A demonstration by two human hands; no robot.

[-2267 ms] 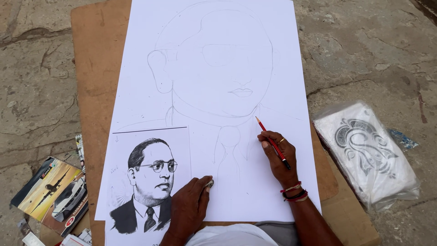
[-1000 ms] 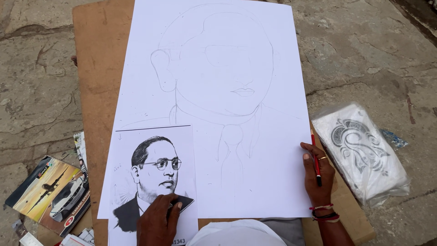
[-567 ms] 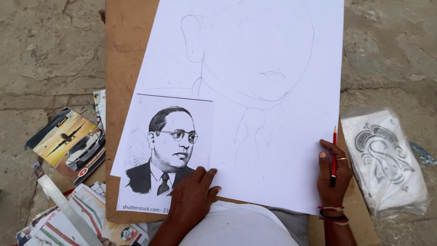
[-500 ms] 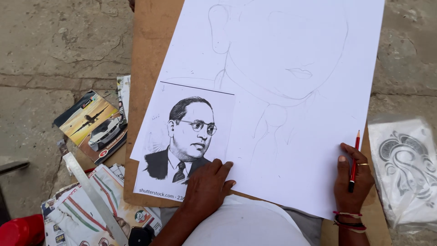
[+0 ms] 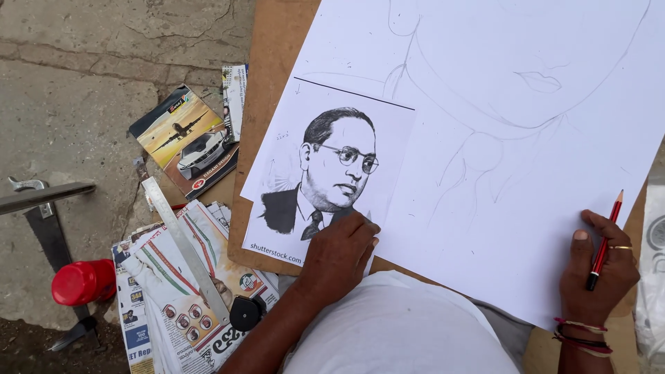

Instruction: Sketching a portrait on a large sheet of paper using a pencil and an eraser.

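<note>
Head view shifted left; left hand (image 5: 337, 257) flat on portrait print (image 5: 325, 173), right hand (image 5: 596, 273) gripping pencil (image 5: 605, 241).

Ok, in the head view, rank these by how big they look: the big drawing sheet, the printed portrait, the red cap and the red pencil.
1. Big drawing sheet, cut off by the frame.
2. Printed portrait.
3. Red cap and red pencil in the right hand: unsure, the pencil is longer, the cap bulkier.

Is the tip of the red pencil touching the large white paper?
No, the right hand holds the red pencil upright against its fingers, with the tip pointing up and away from the large white paper.
</note>
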